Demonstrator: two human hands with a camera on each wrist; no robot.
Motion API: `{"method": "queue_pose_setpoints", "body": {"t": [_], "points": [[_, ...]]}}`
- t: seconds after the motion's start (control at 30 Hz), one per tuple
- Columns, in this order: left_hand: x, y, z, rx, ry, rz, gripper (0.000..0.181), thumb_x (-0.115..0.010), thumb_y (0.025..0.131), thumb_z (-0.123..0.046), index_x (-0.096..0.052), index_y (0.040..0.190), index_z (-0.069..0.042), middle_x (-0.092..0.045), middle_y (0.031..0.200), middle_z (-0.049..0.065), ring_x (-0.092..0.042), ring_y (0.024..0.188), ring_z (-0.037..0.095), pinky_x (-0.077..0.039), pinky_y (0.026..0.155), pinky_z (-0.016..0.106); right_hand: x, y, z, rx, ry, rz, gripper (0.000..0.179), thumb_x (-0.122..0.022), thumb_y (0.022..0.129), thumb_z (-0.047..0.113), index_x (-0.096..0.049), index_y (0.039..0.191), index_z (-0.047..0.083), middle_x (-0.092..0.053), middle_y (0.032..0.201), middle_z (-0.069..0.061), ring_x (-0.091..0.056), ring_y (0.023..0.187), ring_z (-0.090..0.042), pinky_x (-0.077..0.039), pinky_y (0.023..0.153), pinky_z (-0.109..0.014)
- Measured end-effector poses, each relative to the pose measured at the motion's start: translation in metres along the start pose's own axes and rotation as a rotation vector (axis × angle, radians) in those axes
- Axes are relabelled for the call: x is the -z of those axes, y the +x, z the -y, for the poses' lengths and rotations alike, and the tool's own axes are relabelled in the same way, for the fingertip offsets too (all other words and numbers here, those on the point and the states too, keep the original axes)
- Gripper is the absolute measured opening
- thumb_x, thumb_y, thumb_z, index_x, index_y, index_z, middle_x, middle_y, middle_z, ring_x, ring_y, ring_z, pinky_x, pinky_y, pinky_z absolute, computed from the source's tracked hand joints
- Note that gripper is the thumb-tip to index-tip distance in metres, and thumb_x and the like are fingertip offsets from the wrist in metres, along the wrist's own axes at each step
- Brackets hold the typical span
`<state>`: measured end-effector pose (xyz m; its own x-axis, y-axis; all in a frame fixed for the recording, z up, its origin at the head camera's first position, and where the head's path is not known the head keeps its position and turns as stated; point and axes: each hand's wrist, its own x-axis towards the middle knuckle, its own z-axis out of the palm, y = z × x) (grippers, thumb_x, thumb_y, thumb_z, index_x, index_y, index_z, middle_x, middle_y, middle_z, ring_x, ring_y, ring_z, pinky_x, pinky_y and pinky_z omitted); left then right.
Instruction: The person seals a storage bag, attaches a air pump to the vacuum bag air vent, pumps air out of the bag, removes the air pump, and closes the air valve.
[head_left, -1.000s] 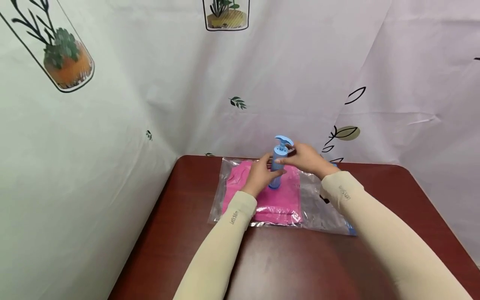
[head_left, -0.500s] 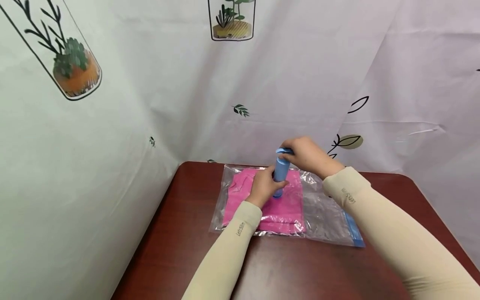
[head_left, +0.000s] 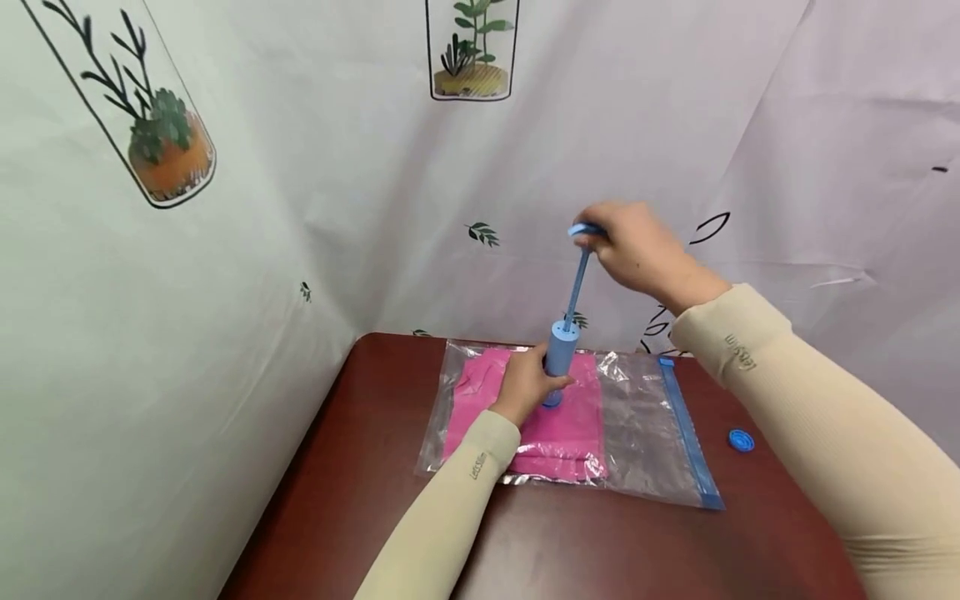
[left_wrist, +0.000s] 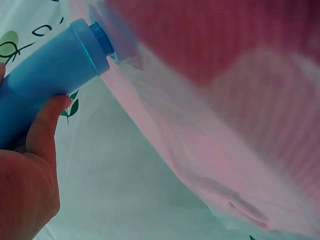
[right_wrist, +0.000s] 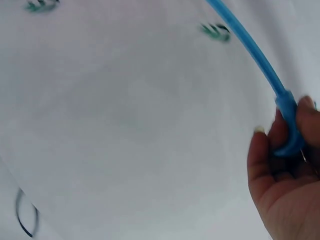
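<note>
A blue hand pump [head_left: 562,350] stands nearly upright on a clear plastic storage bag [head_left: 637,425] that has folded pink cloth [head_left: 555,450] inside. My left hand [head_left: 523,385] grips the pump's barrel, thumb across its near side. In the left wrist view the lower end of the hand pump [left_wrist: 55,75] meets the bag through a narrower blue neck. High above the barrel, my right hand [head_left: 633,250] holds the pump's curved handle [head_left: 585,229], and the thin rod [head_left: 576,292] shows at length between. The right wrist view has fingers curled round that handle [right_wrist: 292,135].
A round blue cap [head_left: 741,440] lies on the dark red table [head_left: 600,542], right of the bag. The bag's blue zip strip [head_left: 690,433] runs along its right side. White printed cloth [head_left: 360,167] hangs behind and at the left of the table.
My right hand has closed round the handle and risen, drawing the rod far out of the barrel. The left hand keeps its grip low on the pump. The blue cap has come into sight.
</note>
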<state>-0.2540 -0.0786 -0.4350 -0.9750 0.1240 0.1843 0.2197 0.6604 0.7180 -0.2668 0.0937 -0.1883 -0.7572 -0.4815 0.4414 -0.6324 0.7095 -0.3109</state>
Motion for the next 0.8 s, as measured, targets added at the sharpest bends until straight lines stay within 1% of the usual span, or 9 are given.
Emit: {"method": "queue_pose_setpoints", "body": {"t": [0.1,0.17,0.23,0.3,0.4,0.53,0.63,0.7,0.8], "points": [[-0.002,-0.005,0.004,0.001,0.011,0.004,0.046,-0.100,0.090,-0.026,-0.079,0.126,-0.007,-0.087,0.120,0.013,-0.085,0.107,0.028,-0.070,0.097,0.042,0.007,0.002,0.006,-0.001,-0.018,-0.064,0.020,-0.069,0.112,0.008,-0.079,0.126,-0.003,-0.080,0.121,-0.024,-0.074,0.108,-0.041,-0.062,0.099,-0.059],[-0.003,-0.005,0.005,-0.007,0.016,0.004,0.046,-0.100,0.089,-0.027,-0.079,0.125,-0.007,-0.088,0.119,0.012,-0.085,0.106,0.027,-0.070,0.095,0.040,0.007,0.001,0.007,0.011,-0.033,-0.101,0.020,-0.071,0.111,0.009,-0.080,0.125,-0.003,-0.080,0.119,-0.024,-0.074,0.106,-0.041,-0.062,0.096,-0.058],[-0.002,-0.004,0.006,-0.017,0.025,-0.001,0.045,-0.100,0.089,-0.027,-0.080,0.125,-0.007,-0.088,0.118,0.012,-0.085,0.105,0.027,-0.070,0.094,0.039,0.003,-0.001,0.005,0.029,-0.051,-0.125,0.020,-0.073,0.110,0.009,-0.081,0.124,-0.003,-0.081,0.115,-0.025,-0.074,0.104,-0.042,-0.062,0.095,-0.058],[0.000,-0.001,0.005,-0.028,0.039,-0.009,0.046,-0.101,0.089,-0.028,-0.080,0.124,-0.007,-0.088,0.117,0.012,-0.086,0.104,0.026,-0.070,0.094,0.038,-0.006,-0.004,0.001,0.030,-0.053,-0.134,0.022,-0.074,0.110,0.010,-0.081,0.126,-0.004,-0.081,0.115,-0.026,-0.075,0.103,-0.042,-0.062,0.093,-0.059],[0.001,0.002,0.005,-0.046,0.056,-0.021,0.047,-0.101,0.088,-0.028,-0.080,0.124,-0.007,-0.088,0.115,0.012,-0.086,0.103,0.027,-0.070,0.093,0.039,-0.034,-0.018,-0.010,0.027,-0.026,-0.132,0.025,-0.076,0.109,0.011,-0.080,0.127,-0.006,-0.082,0.116,-0.027,-0.078,0.104,-0.043,-0.065,0.094,-0.059],[0.003,0.003,0.004,-0.061,0.076,-0.033,0.045,-0.101,0.088,-0.027,-0.080,0.123,-0.007,-0.088,0.112,0.011,-0.085,0.101,0.027,-0.069,0.091,0.039,-0.085,-0.043,-0.023,0.031,0.016,-0.089,0.026,-0.077,0.109,0.011,-0.079,0.129,-0.006,-0.081,0.115,-0.025,-0.080,0.104,-0.042,-0.068,0.092,-0.057],[0.002,0.002,0.005,-0.064,0.096,-0.029,0.045,-0.101,0.089,-0.028,-0.080,0.123,-0.007,-0.088,0.111,0.010,-0.085,0.098,0.024,-0.068,0.088,0.036,-0.117,-0.060,-0.030,0.005,0.046,-0.071,0.027,-0.076,0.109,0.011,-0.078,0.131,-0.005,-0.080,0.115,-0.022,-0.078,0.101,-0.039,-0.067,0.089,-0.055],[0.001,0.001,0.006,-0.063,0.098,-0.023,0.045,-0.101,0.089,-0.029,-0.080,0.123,-0.007,-0.088,0.111,0.009,-0.084,0.098,0.023,-0.068,0.087,0.034,-0.131,-0.068,-0.032,-0.021,0.067,-0.078,0.028,-0.075,0.110,0.011,-0.077,0.133,-0.004,-0.079,0.115,-0.021,-0.076,0.098,-0.037,-0.066,0.087,-0.055],[-0.001,0.001,0.010,-0.070,0.071,-0.026,0.044,-0.100,0.089,-0.027,-0.081,0.122,-0.006,-0.088,0.110,0.011,-0.085,0.097,0.023,-0.069,0.087,0.034,-0.138,-0.069,-0.032,-0.056,0.092,-0.080,0.028,-0.072,0.112,0.013,-0.076,0.135,-0.003,-0.078,0.120,-0.022,-0.075,0.103,-0.039,-0.065,0.092,-0.058]]}}
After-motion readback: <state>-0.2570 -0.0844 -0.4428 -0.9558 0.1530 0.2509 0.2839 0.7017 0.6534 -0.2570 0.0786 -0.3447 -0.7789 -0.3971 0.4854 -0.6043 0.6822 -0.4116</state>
